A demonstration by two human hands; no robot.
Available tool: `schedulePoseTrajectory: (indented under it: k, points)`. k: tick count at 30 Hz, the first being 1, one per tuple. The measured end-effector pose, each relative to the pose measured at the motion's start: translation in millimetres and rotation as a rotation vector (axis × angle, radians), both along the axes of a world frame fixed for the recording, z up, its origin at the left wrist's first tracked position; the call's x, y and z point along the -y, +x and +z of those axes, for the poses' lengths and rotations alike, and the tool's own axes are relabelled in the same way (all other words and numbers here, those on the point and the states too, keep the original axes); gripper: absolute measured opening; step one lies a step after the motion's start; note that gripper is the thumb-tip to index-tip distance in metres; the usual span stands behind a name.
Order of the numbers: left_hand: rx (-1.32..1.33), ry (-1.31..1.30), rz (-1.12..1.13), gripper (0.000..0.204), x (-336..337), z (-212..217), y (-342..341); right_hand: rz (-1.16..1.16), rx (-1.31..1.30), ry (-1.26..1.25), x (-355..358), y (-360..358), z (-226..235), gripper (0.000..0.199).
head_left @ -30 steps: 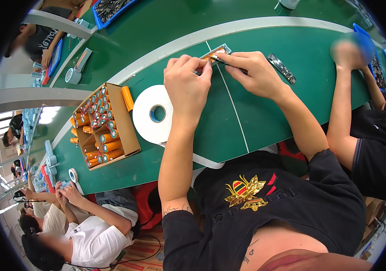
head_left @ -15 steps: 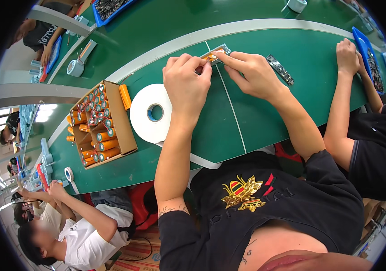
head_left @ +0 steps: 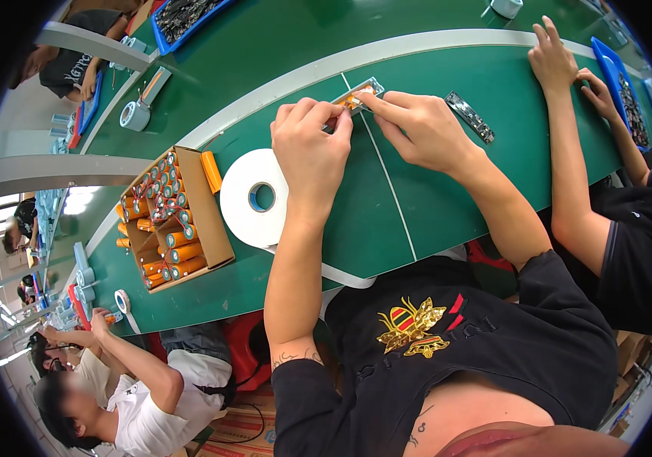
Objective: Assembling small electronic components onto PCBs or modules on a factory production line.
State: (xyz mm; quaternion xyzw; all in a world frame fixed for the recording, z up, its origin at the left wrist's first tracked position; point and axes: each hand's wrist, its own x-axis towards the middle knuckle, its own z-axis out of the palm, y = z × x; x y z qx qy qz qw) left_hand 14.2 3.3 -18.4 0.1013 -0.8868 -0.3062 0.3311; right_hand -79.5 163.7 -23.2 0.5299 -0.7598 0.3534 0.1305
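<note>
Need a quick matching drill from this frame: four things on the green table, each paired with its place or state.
Things:
1. big white tape roll
2. open cardboard box of orange cylindrical cells
3. small orange cell pack
4. dark narrow circuit strip

Places or states:
A. lies bare on the table, past the right hand
B. pinched between both hands' fingertips
C. lies flat beside the left hand and forearm
D. stands furthest to the person's left

Pairs: 1-C, 2-D, 3-B, 4-A

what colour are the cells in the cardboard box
Orange cells with silvery ends, in the box; the head view shows them.
</note>
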Motion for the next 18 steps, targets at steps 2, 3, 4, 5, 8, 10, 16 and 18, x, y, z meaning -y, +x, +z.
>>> schedulePoseTrajectory:
  k: [2, 3, 4, 5, 8, 10, 16, 18]
  points:
    - [0.002, 0.008, 0.005, 0.005, 0.8, -0.2, 1.3, -0.004, 0.007, 0.012, 0.5, 0.8, -2.4, 0.043]
    - [0.003, 0.006, 0.003, 0.005, 2.1, -0.8, 1.9, -0.005, 0.014, 0.026, 1.4, 1.4, -3.6, 0.043]
    - [0.018, -0.009, 0.008, 0.005, 3.7, -1.6, 2.4, -0.007, 0.015, 0.023, 2.6, 2.1, -4.3, 0.043]
    - [0.031, -0.024, 0.013, 0.005, 5.5, -2.4, 2.8, -0.005, -0.01, 0.039, 4.1, 2.9, -4.6, 0.044]
    - [0.022, -0.061, 0.006, 0.005, 6.2, -0.3, -0.5, -0.013, -0.056, 0.088, 4.2, 2.5, -0.5, 0.046]
    - [-0.01, -0.092, -0.02, 0.005, 3.2, 2.2, -6.8, -0.024, -0.104, 0.139, -3.2, -1.7, 8.2, 0.044]
    - [0.048, -0.005, -0.103, 0.012, 8.3, 6.5, -4.4, 0.131, 0.018, 0.076, -5.3, -16.5, -2.4, 0.042]
    - [0.094, 0.048, -0.087, 0.015, 5.3, 11.8, 0.8, 0.189, 0.069, 0.06, -8.6, -15.5, 0.8, 0.037]
